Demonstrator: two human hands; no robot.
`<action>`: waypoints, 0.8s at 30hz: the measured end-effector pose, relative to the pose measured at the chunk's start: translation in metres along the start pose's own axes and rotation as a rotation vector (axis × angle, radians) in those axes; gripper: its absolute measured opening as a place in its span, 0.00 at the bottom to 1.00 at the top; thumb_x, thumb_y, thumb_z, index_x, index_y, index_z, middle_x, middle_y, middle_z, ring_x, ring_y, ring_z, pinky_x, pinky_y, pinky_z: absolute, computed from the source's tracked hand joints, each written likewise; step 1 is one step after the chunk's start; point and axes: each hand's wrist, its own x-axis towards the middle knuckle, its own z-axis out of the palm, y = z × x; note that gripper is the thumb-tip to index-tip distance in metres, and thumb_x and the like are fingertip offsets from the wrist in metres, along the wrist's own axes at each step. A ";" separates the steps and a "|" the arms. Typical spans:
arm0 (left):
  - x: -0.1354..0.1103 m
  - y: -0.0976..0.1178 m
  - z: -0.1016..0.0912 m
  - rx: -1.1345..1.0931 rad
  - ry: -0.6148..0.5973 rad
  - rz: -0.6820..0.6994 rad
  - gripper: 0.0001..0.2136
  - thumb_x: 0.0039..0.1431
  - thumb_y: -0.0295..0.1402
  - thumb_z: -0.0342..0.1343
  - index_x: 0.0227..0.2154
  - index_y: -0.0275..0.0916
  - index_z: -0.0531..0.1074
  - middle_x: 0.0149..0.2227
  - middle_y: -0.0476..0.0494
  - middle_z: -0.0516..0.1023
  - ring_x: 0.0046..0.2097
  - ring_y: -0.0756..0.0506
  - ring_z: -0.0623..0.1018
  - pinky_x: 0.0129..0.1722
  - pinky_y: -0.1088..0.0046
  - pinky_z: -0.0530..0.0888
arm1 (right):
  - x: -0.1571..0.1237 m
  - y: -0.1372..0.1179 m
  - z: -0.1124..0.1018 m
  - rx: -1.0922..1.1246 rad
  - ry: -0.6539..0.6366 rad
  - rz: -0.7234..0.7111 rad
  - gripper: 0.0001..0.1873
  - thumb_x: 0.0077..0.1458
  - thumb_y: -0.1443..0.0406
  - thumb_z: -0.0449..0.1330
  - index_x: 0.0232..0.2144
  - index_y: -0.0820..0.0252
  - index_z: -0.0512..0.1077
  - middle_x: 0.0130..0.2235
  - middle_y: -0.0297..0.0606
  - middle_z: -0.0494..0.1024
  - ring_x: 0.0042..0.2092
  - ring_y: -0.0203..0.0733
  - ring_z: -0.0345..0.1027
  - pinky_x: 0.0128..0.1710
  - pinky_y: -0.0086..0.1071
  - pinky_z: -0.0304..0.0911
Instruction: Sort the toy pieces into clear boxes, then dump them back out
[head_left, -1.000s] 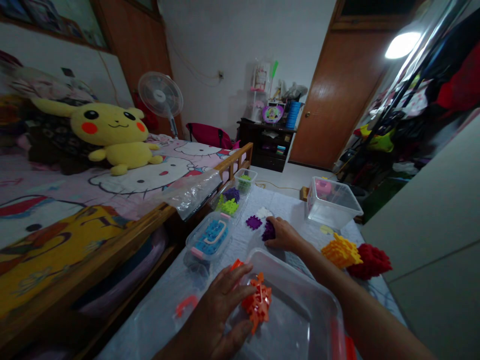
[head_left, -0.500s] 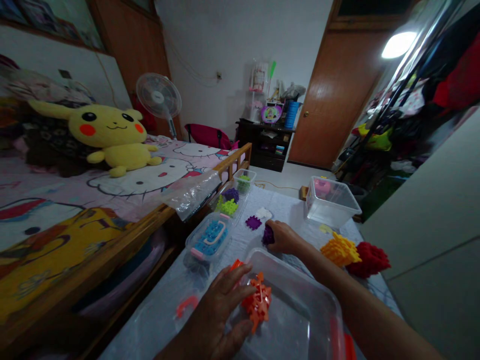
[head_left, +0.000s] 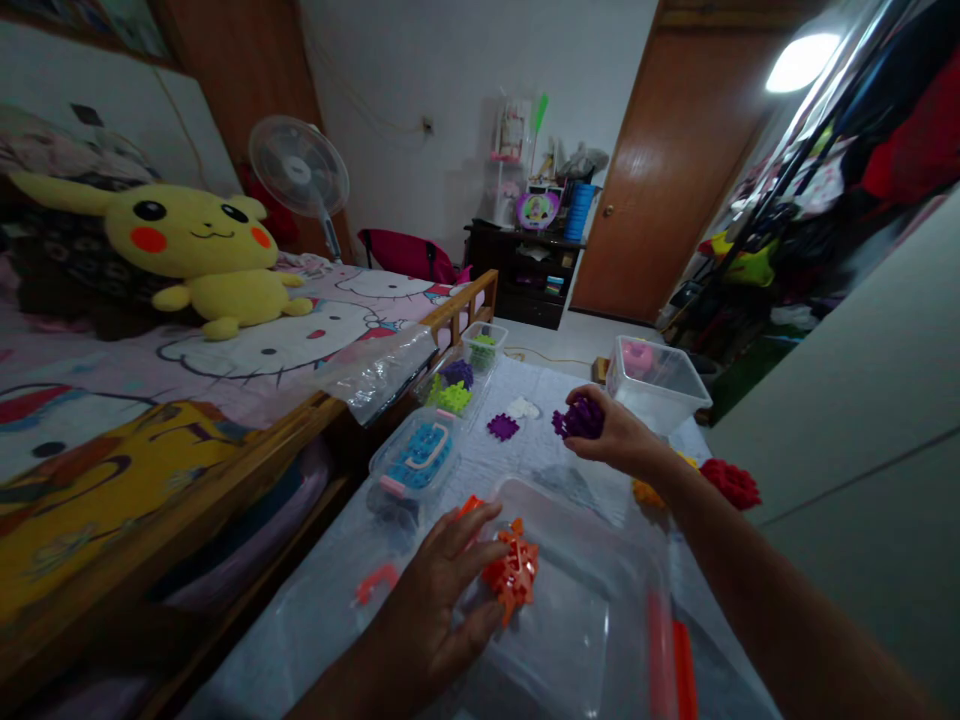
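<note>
My right hand (head_left: 619,432) is closed around a bunch of purple interlocking toy pieces (head_left: 579,418), lifted a little above the table. My left hand (head_left: 450,590) has its fingers spread over the left side of a large clear plastic box (head_left: 562,650). Inside that box lies a heap of orange interlocking pieces (head_left: 513,572), close by the left fingertips. One flat purple piece (head_left: 502,427) and some white pieces (head_left: 523,407) lie on the cloth-covered table left of the right hand. A lidded box of blue pieces (head_left: 415,455) stands beyond my left hand.
Along the bed rail (head_left: 330,410) sit light-green pieces (head_left: 451,396) and dark purple pieces (head_left: 457,373) in clear trays. A clear bin (head_left: 652,390) stands at the far right. Red pieces (head_left: 729,484) and yellow pieces (head_left: 649,494) lie by my right forearm.
My right hand has lifted the purple pieces and moved right with them. The left hand stays over the box. The camera view has shifted slightly.
</note>
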 end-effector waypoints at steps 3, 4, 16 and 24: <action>0.001 0.000 -0.002 -0.010 -0.016 -0.003 0.19 0.65 0.36 0.51 0.58 0.48 0.66 0.68 0.44 0.57 0.67 0.38 0.58 0.64 0.51 0.60 | -0.039 -0.043 -0.019 0.048 -0.092 -0.069 0.29 0.40 0.63 0.66 0.47 0.52 0.64 0.38 0.34 0.73 0.34 0.41 0.68 0.33 0.32 0.64; 0.002 0.001 -0.002 -0.019 -0.011 -0.005 0.19 0.65 0.36 0.51 0.58 0.48 0.66 0.68 0.43 0.57 0.67 0.38 0.59 0.64 0.51 0.60 | -0.053 -0.056 -0.021 0.028 -0.154 -0.094 0.29 0.40 0.64 0.66 0.47 0.51 0.65 0.39 0.34 0.74 0.35 0.42 0.69 0.34 0.32 0.64; 0.006 0.008 -0.005 -0.117 -0.037 -0.033 0.18 0.64 0.36 0.51 0.57 0.46 0.67 0.68 0.44 0.57 0.67 0.40 0.60 0.63 0.57 0.64 | -0.114 -0.075 0.041 -0.505 -0.578 -0.112 0.28 0.40 0.70 0.60 0.48 0.63 0.68 0.43 0.50 0.72 0.44 0.52 0.67 0.44 0.40 0.63; 0.007 0.007 -0.005 -0.118 -0.052 -0.034 0.18 0.64 0.36 0.51 0.56 0.46 0.67 0.68 0.44 0.57 0.67 0.41 0.60 0.63 0.57 0.64 | -0.113 -0.069 0.069 -0.599 -0.574 -0.065 0.25 0.48 0.71 0.57 0.50 0.67 0.68 0.44 0.53 0.74 0.44 0.54 0.70 0.45 0.42 0.65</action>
